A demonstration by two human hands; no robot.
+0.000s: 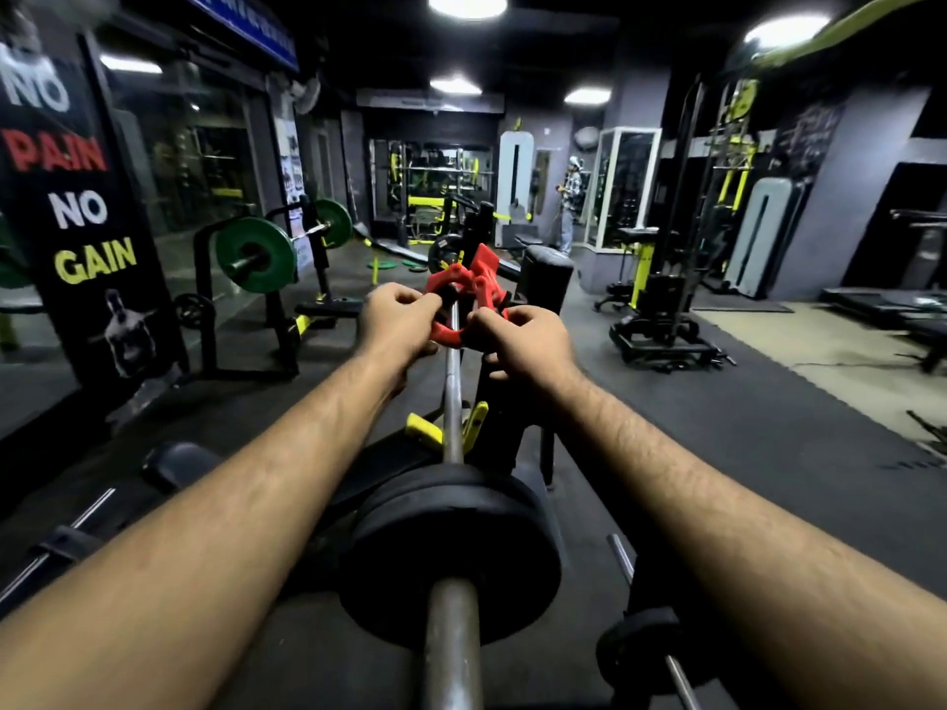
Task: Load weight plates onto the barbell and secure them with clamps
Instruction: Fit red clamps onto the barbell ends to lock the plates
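A steel barbell (453, 402) runs away from me down the middle of the view. Black weight plates (451, 550) sit on its near sleeve, close to me. Both my arms reach forward over the bar. My left hand (397, 320) and my right hand (517, 345) grip red clamps (464, 294) held together above the bar. The clamps' rings and a raised lever show between my fingers; whether a ring encircles the bar I cannot tell. The barbell's far end is hidden behind my hands and the clamps.
A bench rack with yellow hooks (425, 430) carries the bar. To the left stands another rack with green plates (254, 254) and a "No pain no gain" banner (77, 212). Machines line the right side, and a person (570, 207) stands far back.
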